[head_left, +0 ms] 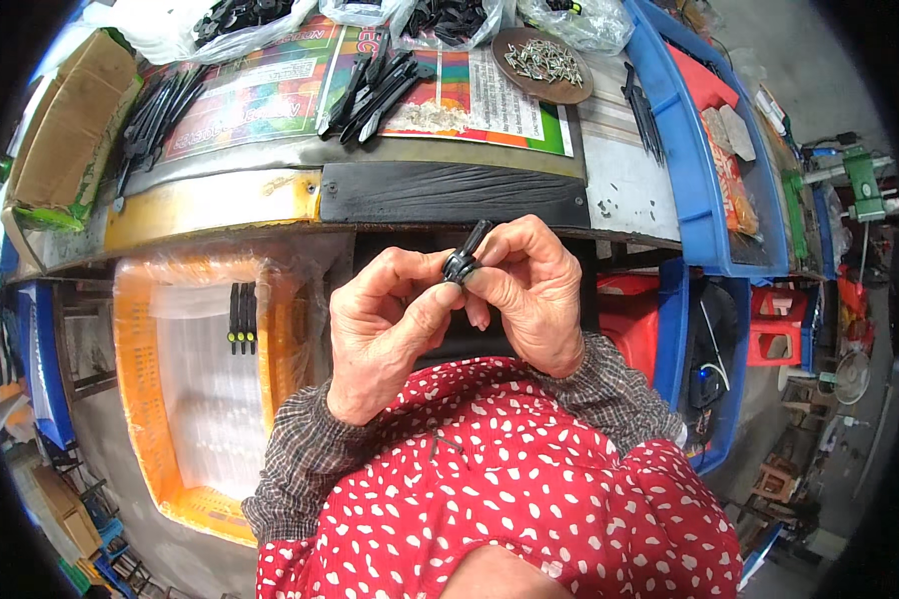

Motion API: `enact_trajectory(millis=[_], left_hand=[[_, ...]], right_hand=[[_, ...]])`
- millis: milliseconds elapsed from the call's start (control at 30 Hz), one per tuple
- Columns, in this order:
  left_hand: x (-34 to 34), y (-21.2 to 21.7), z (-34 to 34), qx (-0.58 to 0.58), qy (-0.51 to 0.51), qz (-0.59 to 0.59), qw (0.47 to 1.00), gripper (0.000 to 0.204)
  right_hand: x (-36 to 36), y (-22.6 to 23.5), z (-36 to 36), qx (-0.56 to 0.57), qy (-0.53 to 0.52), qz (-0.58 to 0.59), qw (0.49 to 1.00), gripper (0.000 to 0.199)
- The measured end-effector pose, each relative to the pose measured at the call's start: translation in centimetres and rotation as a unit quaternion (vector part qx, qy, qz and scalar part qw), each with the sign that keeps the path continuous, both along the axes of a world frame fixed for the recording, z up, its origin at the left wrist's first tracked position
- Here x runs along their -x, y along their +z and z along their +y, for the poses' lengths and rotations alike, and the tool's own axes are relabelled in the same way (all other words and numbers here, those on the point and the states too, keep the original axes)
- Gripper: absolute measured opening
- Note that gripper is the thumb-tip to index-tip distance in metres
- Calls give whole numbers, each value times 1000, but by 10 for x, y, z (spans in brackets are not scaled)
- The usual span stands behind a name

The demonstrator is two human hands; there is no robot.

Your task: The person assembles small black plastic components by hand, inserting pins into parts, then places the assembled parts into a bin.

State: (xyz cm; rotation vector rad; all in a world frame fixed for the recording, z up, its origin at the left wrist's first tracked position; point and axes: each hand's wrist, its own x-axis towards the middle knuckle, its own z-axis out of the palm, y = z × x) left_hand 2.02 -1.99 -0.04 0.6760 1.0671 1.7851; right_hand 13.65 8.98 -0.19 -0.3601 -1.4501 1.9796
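Note:
Just off the front edge of the workbench, both my hands are closed at the fingertips on one small black plastic part [459,266]. It has a rounded lower end and a long stem tilted up to the right. My left hand [388,324] pinches its lower left side between thumb and fingers. From the other side my right hand [535,295] grips it by thumb and forefinger. Fingers cover much of the part. Beyond my hands, a pile of long black plastic pieces [375,95] lies on the bench, beside a brown round dish [570,96] of small silvery metal pins.
More black strips [160,120] lie at the bench's left, near a cardboard box [75,125]. Lower left stands a yellow crate [142,369] holding clear plastic and three black pieces with yellow-green tips [242,317]. A blue tray [691,165] stands right. Plastic bags [579,30] line the back.

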Motion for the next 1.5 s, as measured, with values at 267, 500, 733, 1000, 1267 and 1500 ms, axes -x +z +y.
enact_trajectory(millis=[267, 500, 733, 1000, 1267, 1500], left_hand=[[0, 2, -1, 4, 7, -24, 1000, 18], [0, 0, -1, 12, 4, -30, 999, 12], [0, -2, -2, 4, -1, -22, 1000, 12], [-1, -3, 2, -4, 11, -29, 1000, 12], [-2, -6, 0, 8, 13, -52, 999, 11], [-2, -7, -1, 8, 11, -70, 997, 17]], right_hand=[[3, 8, 2, 216, 70, -12, 974, 22], [2, 9, 0, -184, -84, -10, 979, 29], [-2, 11, 13, -299, -9, -45, 953, 20], [8, -4, -2, 123, 44, 6, 991, 15], [6, -2, -1, -45, -18, 3, 999, 24], [3, 1, -2, -247, -85, -58, 964, 21]])
